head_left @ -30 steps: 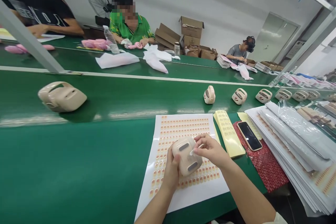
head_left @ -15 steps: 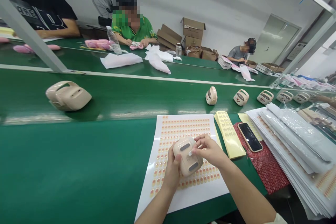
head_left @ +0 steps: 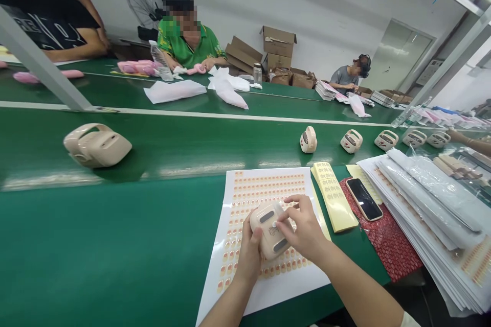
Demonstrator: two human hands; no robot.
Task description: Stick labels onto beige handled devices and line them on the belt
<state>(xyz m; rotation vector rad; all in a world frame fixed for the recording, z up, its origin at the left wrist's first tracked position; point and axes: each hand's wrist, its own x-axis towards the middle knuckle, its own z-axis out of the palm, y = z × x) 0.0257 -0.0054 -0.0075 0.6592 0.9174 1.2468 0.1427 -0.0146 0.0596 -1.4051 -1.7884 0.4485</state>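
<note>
My left hand [head_left: 251, 248] is wrapped round a small cream plastic device [head_left: 271, 250], tilted with its underside up. Two dark grey strips and a small patch of grey print show on that underside. My right hand [head_left: 305, 225] has thumb and index finger pinched together at the surface, beside the print; whether something small is between them I cannot make out. Its other fingers are curled above. Beneath both hands lies a white sheet [head_left: 215, 286] with rows of small oval orange-and-cream stickers. Right of it is a yellow strip of grey-printed labels [head_left: 339, 209].
More cream devices with handles stand on the green belt, one at left [head_left: 97, 145], several at right [head_left: 351, 141]. A phone [head_left: 364, 199] lies on red bubble wrap [head_left: 395, 250] beside stacked sheets [head_left: 433, 214]. Co-workers sit across the belt; another person's arm [head_left: 470, 140] reaches in at far right.
My right hand's fingers have curled in closer over the device's underside, and the grey print shows more clearly. At far right, another person's hand now touches a device. The view has shifted slightly.
</note>
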